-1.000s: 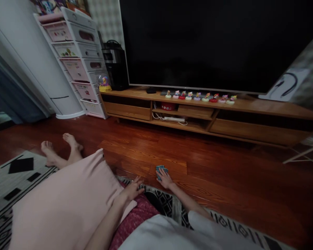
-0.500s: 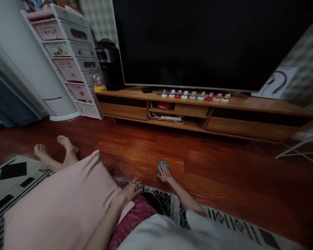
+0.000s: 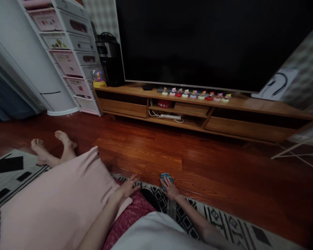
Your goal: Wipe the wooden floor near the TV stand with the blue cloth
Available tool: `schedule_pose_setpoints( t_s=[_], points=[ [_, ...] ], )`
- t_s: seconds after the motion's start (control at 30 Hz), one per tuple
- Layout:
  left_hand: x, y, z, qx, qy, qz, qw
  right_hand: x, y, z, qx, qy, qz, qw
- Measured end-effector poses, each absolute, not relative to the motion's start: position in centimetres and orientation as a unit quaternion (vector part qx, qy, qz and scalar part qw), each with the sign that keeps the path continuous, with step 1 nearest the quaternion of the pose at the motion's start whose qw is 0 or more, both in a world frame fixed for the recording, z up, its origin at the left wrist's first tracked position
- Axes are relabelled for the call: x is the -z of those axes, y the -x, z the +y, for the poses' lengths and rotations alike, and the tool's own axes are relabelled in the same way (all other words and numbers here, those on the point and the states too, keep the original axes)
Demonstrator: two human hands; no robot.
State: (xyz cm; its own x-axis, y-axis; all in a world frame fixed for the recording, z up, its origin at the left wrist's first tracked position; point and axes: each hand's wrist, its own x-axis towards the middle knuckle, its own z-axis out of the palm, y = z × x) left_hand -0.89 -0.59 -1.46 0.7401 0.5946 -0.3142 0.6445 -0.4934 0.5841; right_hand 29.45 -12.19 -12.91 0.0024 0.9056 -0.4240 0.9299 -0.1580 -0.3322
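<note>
Item: blue cloth (image 3: 165, 175), folded or bunched, on the wooden floor (image 3: 135, 152) near the edge of the patterned rug (image 3: 231, 222). It lies beneath the fingers of the right hand (image 3: 171, 191); part of it shows past the fingertips and to either side of them, the remainder hidden under the hand.

Right hand: palm down, fingers extended and somewhat spread over the cloth, pinching nothing visible. Forearm bare, reaching in obliquely from the lower right, across the rug.

Left hand (image 3: 129, 188): palm down above the burgundy garment (image 3: 135, 211), beside the pink pillow (image 3: 57, 194); fingers spread, nothing in them. Forearm runs along the pillow's right side.

Nearby: pale shirt (image 3: 151, 232), bottom centre; two bare feet (image 3: 64, 139), beyond the pillow.

Further off: wooden TV cabinet (image 3: 125, 108), carrying a row of small figurines (image 3: 193, 93), a yellow-based globe (image 3: 98, 79) and a dark screen (image 3: 198, 45); at its left end, a black appliance (image 3: 111, 62) and a white-and-pink drawer tower (image 3: 67, 62).
</note>
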Motion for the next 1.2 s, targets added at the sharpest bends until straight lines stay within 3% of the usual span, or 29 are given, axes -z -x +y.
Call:
schedule_pose_setpoints(
  t_s=[0.4,0.8,1.2],
  points=[
    [1.2,1.0,-0.4,0.041,-0.868,0.359,0.342,8.4,-30.5,0.0,0.260,-0.761,0.592,0.041],
    [1.2,1.1,-0.8,0.040,-0.871,0.353,0.340,13.2,-27.8,-13.5,0.230,-0.725,0.648,0.020],
    [0.5,0.9,-0.9,0.048,-0.870,0.364,0.329,10.2,-30.1,-0.8,0.190,-0.791,0.581,0.024]
  ],
)
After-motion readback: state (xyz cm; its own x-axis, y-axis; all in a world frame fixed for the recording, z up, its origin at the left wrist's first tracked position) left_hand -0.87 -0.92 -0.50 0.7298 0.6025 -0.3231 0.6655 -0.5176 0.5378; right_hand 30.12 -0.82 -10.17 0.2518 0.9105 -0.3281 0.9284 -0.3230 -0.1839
